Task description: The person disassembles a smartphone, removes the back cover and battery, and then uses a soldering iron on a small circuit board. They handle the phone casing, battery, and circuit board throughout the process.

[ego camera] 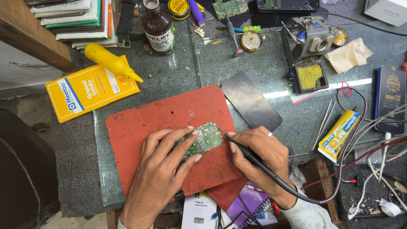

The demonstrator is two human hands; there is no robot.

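Circuit board [200, 141], green, lies on a red mat [161, 123], pinned by the left hand [163, 163] with fingers spread flat. Right hand [256, 154] closes around a soldering iron [241, 149], tip at the board's edge. Soldering seems underway; the next touch needs steadiness. Nearby: black phone panel [251, 101], yellow tube [339, 135]

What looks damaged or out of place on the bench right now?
The red mat is worn: its front edge is ragged and torn beside the right hand. It overhangs the glass top. The green circuit board under the left hand looks intact.
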